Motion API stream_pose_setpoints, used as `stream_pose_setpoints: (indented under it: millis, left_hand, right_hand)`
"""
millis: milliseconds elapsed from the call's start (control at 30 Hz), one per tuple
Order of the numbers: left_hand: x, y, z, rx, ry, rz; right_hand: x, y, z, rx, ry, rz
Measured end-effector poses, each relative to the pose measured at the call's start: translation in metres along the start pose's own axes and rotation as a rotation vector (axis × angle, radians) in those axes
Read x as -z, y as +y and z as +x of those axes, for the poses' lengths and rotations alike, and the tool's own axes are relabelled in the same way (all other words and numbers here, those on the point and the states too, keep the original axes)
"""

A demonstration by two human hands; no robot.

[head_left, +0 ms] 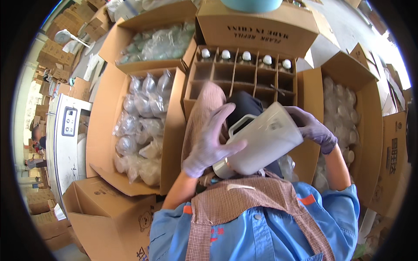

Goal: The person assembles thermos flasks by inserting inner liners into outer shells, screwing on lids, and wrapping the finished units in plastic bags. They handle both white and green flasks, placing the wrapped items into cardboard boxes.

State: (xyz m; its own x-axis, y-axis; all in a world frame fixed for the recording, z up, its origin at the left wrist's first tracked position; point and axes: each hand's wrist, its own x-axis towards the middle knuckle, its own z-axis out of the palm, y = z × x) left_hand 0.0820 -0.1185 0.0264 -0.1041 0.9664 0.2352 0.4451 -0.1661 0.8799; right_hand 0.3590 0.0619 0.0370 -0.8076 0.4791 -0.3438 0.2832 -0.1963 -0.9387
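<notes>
A pale grey-white jug [270,137] with a loop handle [241,125] lies tilted above my lap, its wide end up to the right. My right hand [312,127], in a thin lilac glove, grips that wide end, with some fingers hidden behind it. My left hand [212,145], gloved alike, is by the handle side with its fingers spread and its thumb in front of the jug's wall; whether the thumb touches cannot be made out. A small whitish cylindrical part [223,168] shows at the jug's lower left end.
Ahead stands a divided carton [241,85] with several white-capped bottles [246,55] in its far row. An open carton of plastic-wrapped clear pieces [146,124] is at left. Another carton, of clear pieces [342,113], stands at right. A white machine [65,139] is far left.
</notes>
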Motion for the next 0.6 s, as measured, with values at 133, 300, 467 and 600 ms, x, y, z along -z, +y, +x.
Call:
stream_pose_setpoints:
  millis: [133, 300, 467, 600]
  left_hand:
    - [0.008, 0.012, -0.066, 0.032, -0.293, 0.222]
    - [0.014, -0.018, -0.071, 0.701, -0.061, -0.612]
    - [0.029, -0.006, -0.065, 0.235, -0.199, 0.062]
    - [0.02, 0.008, -0.05, 0.584, -0.412, -0.04]
  right_hand:
    - [0.008, 0.137, -0.052, -0.046, 0.254, 0.596]
    - [-0.007, 0.179, -0.07, 0.08, 0.33, 0.275]
    - [-0.013, 0.19, -0.082, 0.274, 0.445, -0.531]
    - [0.006, 0.214, -0.09, 0.147, 0.378, -0.514]
